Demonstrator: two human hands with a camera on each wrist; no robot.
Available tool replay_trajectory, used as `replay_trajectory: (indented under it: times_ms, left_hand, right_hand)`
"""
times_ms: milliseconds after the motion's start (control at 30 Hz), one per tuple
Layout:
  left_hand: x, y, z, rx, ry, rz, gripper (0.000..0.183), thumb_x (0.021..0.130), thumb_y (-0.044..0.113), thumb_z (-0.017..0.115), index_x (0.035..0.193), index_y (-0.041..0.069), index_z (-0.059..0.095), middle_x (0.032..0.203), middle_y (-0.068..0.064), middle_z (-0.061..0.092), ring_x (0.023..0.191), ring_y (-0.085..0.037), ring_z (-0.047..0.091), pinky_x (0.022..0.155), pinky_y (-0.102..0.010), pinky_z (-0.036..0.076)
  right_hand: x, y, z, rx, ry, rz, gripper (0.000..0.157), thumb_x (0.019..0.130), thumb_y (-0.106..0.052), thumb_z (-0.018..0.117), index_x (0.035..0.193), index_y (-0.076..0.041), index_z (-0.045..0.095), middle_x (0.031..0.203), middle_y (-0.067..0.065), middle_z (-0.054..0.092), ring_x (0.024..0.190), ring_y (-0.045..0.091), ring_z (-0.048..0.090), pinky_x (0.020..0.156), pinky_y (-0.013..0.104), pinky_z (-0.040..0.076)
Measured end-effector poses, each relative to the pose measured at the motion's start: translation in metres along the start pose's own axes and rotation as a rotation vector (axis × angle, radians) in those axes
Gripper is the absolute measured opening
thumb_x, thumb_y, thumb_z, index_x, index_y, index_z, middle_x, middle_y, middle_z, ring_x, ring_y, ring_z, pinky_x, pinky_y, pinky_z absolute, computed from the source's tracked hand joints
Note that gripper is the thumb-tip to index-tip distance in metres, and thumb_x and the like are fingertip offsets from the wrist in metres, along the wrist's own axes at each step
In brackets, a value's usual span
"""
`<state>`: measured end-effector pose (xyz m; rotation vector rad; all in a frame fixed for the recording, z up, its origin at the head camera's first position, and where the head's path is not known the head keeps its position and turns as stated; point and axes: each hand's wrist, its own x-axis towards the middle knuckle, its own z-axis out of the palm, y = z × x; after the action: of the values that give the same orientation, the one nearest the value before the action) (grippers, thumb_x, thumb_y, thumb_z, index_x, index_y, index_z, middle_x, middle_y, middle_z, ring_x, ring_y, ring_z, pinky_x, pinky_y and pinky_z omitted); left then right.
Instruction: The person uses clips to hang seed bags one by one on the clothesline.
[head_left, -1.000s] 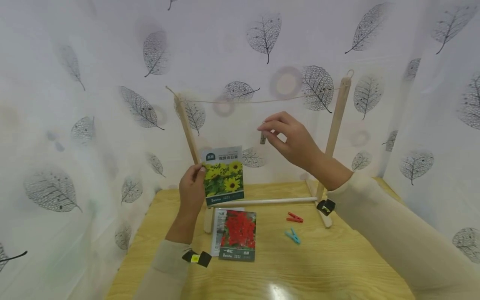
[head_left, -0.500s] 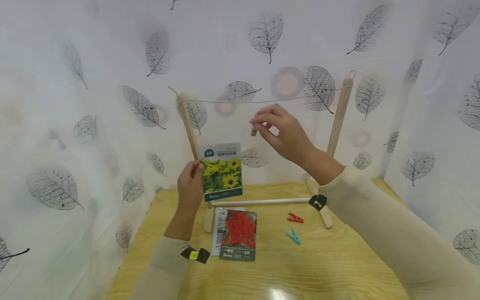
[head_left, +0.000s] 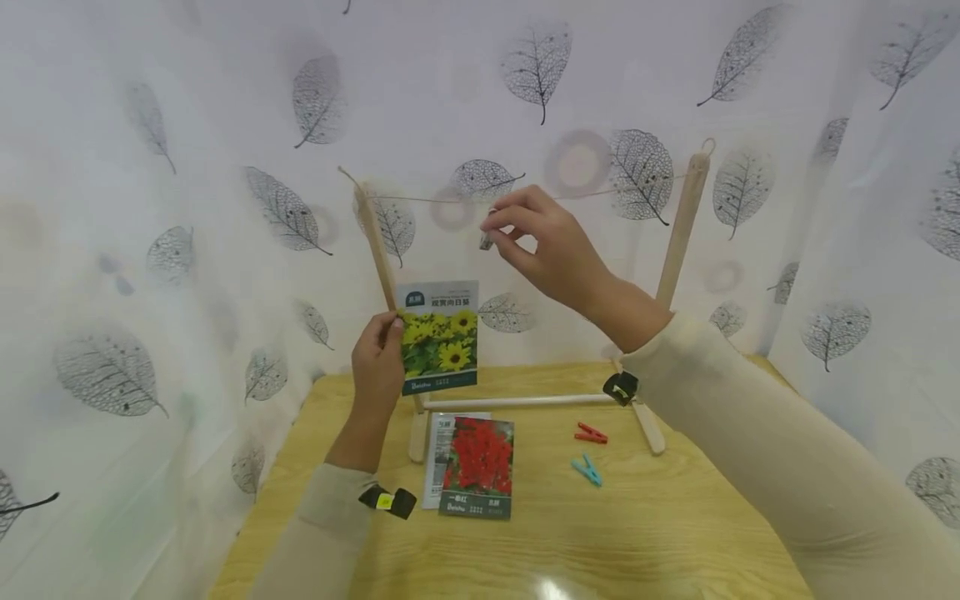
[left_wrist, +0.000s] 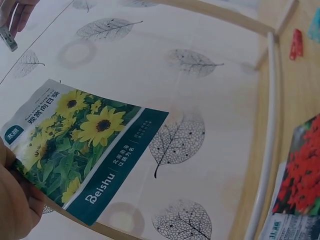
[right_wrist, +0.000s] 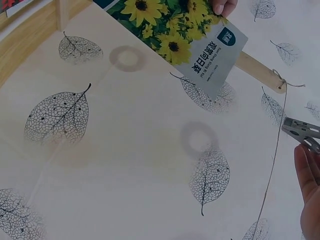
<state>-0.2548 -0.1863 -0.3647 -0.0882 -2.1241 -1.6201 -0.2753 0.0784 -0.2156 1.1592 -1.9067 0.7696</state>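
Observation:
In the head view my left hand point(head_left: 377, 362) pinches the left edge of a seed packet point(head_left: 442, 342) printed with yellow sunflowers. The packet hangs upright, its face toward me, below a thin string point(head_left: 420, 199). My right hand point(head_left: 551, 246) pinches a small grey clothespin point(head_left: 486, 241) between thumb and fingertips, just under the string and above the packet's upper right corner. From the right wrist, the clothespin point(right_wrist: 302, 131) shows its tip right at the string point(right_wrist: 272, 170). The left wrist view shows the packet point(left_wrist: 95, 135) tilted, with fingers behind its edge.
Two wooden posts point(head_left: 682, 229) carry the string, joined low down by a white rod point(head_left: 525, 402). On the wooden table point(head_left: 600, 533) lie a red-flower packet point(head_left: 480, 467) overlapping another packet point(head_left: 436, 475), a red clothespin point(head_left: 591, 432) and a blue clothespin point(head_left: 587, 470).
My right hand has moved left and up with the clothespin, closer to the string. The left hand has raised the sunflower packet slightly and shifted it a little left.

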Motion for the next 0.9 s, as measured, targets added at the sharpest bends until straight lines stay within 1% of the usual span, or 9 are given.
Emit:
replay_trajectory:
  times_ms: [100,233,333,533,633,800,900]
  left_hand:
    - [0.001,0.000,0.000,0.000,0.001,0.008,0.038,0.108,0.033,0.047,0.131,0.006,0.060,0.122,-0.013,0.062,0.107,-0.020,0.055,0.090,-0.038,0.047]
    - [0.002,0.000,0.001,0.001,0.016,0.024,0.037,0.108,0.033,0.047,0.130,0.006,0.060,0.120,-0.014,0.063,0.104,-0.021,0.055,0.089,-0.039,0.047]
    - [0.003,0.000,0.002,-0.006,0.030,0.023,0.036,0.108,0.031,0.047,0.129,0.005,0.060,0.120,-0.014,0.063,0.104,-0.021,0.055,0.089,-0.039,0.047]
    - [0.005,0.000,0.006,-0.050,0.030,0.029,0.036,0.108,0.028,0.046,0.129,0.002,0.058,0.125,-0.016,0.062,0.114,-0.024,0.056,0.100,-0.042,0.047]
    - [0.006,0.002,0.008,-0.066,0.023,0.041,0.036,0.108,0.029,0.046,0.129,0.002,0.058,0.125,-0.015,0.062,0.117,-0.025,0.056,0.102,-0.044,0.047]
    - [0.006,0.006,0.009,-0.082,0.025,0.039,0.036,0.109,0.028,0.044,0.130,0.002,0.056,0.122,-0.014,0.060,0.111,-0.022,0.054,0.097,-0.039,0.047]
    - [0.006,0.009,0.009,-0.101,0.034,0.034,0.035,0.109,0.027,0.043,0.129,0.001,0.056,0.117,-0.015,0.059,0.101,-0.021,0.051,0.091,-0.037,0.045]
  right_hand:
    - [0.007,-0.002,-0.002,-0.002,-0.002,0.003,0.015,0.095,-0.006,0.068,0.108,0.000,0.073,0.115,0.016,0.063,0.102,0.024,0.065,0.084,0.031,0.060]
    - [0.016,-0.005,-0.004,0.001,-0.009,0.014,0.016,0.096,-0.006,0.067,0.109,-0.001,0.074,0.116,0.016,0.063,0.103,0.024,0.064,0.085,0.032,0.059]
    - [0.020,-0.006,-0.003,-0.001,-0.025,0.030,0.015,0.096,-0.007,0.067,0.109,-0.001,0.074,0.116,0.015,0.064,0.104,0.024,0.064,0.086,0.031,0.059]
    - [0.028,-0.008,-0.001,0.001,-0.042,0.054,0.015,0.097,-0.007,0.065,0.108,-0.001,0.073,0.116,0.015,0.065,0.105,0.023,0.065,0.088,0.029,0.059]
    - [0.034,-0.009,-0.001,0.003,-0.034,0.052,0.014,0.097,-0.007,0.066,0.107,0.000,0.073,0.114,0.015,0.065,0.103,0.023,0.065,0.088,0.029,0.058]
    - [0.043,-0.012,-0.002,0.010,-0.029,0.058,0.015,0.097,-0.007,0.066,0.108,0.001,0.073,0.113,0.015,0.065,0.104,0.023,0.065,0.089,0.028,0.058]
    - [0.047,-0.012,-0.002,0.014,-0.042,0.066,0.015,0.098,-0.008,0.065,0.108,0.001,0.072,0.114,0.015,0.064,0.106,0.023,0.064,0.090,0.029,0.057]
